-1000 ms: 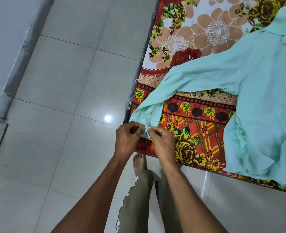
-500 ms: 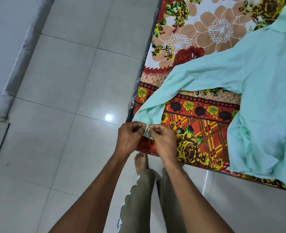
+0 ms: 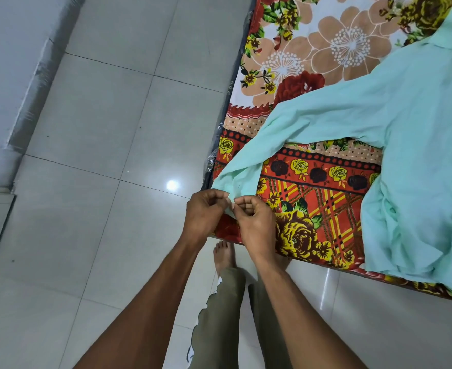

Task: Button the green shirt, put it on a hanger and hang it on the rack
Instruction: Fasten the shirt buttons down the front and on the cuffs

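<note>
The pale green shirt [image 3: 411, 145] lies spread on a flowered bed cover [image 3: 312, 57], its body at the right and one long sleeve stretched down to the bed's near left corner. The sleeve's cuff [image 3: 232, 182] sits at that corner. My left hand [image 3: 204, 214] and my right hand [image 3: 254, 222] are side by side there, each pinching the cuff's edge between thumb and fingertips. The button itself is hidden by my fingers. No hanger or rack is in view.
Grey floor tiles [image 3: 99, 155] fill the left and the bottom. A grey ledge [image 3: 20, 75] runs along the far left. My legs and a bare foot [image 3: 223, 255] stand at the bed's near edge.
My hands have stayed on the cuff and shifted only slightly, with the fingertips drawn closer together. The shirt's body has not moved.
</note>
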